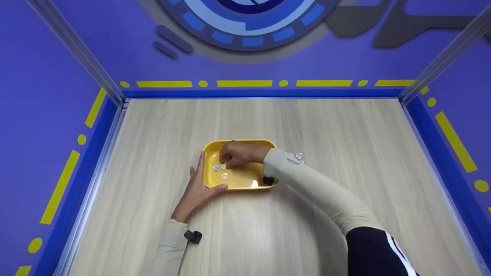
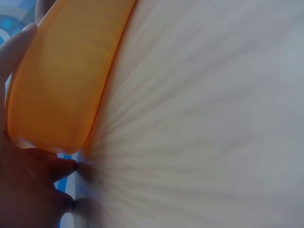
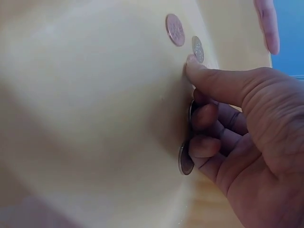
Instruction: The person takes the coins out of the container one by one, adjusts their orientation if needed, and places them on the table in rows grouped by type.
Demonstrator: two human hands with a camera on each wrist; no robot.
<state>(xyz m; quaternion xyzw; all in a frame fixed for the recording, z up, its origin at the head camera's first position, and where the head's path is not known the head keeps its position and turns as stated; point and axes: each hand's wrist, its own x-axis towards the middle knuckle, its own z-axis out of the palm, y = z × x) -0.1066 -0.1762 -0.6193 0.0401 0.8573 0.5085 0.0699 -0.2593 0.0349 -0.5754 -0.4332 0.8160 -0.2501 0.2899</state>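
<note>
Inside a yellow plastic tray [image 1: 245, 184], my right hand [image 1: 239, 154] reaches down with curled fingers. Thumb and fingertips close around a copper coin [image 1: 224, 166] on the tray floor. The right wrist view shows two shadowed coins [image 3: 186, 159] right at the curled fingertips. A silver coin [image 3: 197, 49] lies just past the thumb tip, with another copper coin [image 3: 175, 29] beside it. My left hand [image 1: 197, 189] holds the tray's left end, thumb on the near rim, fingers along the outer wall. The left wrist view shows the tray's outer side [image 2: 66, 80] against that hand.
Several silver coins [image 1: 299, 155] lie on the wooden table [image 1: 245, 234] just right of the tray, partly hidden by my right sleeve [image 1: 318, 184]. Blue panels with yellow dashes [image 1: 244, 83] stand around the table's back and sides.
</note>
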